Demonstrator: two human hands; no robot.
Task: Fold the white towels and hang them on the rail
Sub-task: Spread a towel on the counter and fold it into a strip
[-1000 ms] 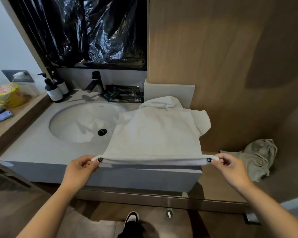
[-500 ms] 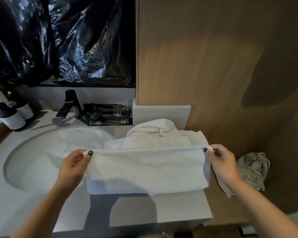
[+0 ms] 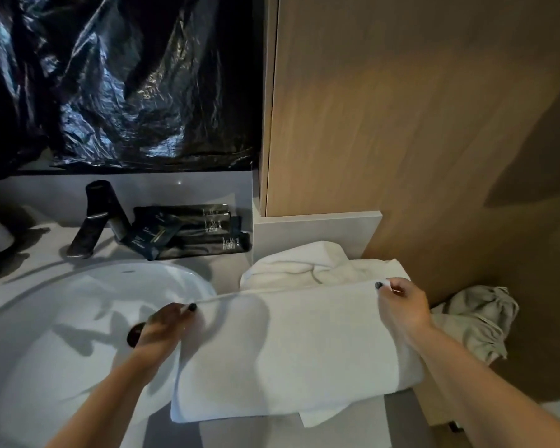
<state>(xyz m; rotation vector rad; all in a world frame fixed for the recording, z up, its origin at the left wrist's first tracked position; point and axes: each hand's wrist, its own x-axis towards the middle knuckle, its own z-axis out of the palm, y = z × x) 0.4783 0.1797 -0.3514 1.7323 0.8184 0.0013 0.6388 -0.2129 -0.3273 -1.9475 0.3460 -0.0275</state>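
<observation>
A white towel (image 3: 291,350) lies folded over on the grey vanity counter (image 3: 233,431), right of the basin. My left hand (image 3: 165,324) pinches its far left corner, over the basin's edge. My right hand (image 3: 401,305) pinches the far right corner. Behind the folded part, more white towel (image 3: 304,260) lies bunched against the low back ledge; whether it is a second towel I cannot tell. No rail is in view.
The white basin (image 3: 78,318) fills the left, with a black tap (image 3: 94,218) and dark sachets (image 3: 188,231) behind it. A crumpled grey-green cloth (image 3: 476,318) lies on the lower wooden surface at the right. A wooden wall panel (image 3: 417,124) rises behind.
Both hands carried the towel's near edge up and away from me, folding it over onto itself, and have lowered it to the counter. My view moved closer.
</observation>
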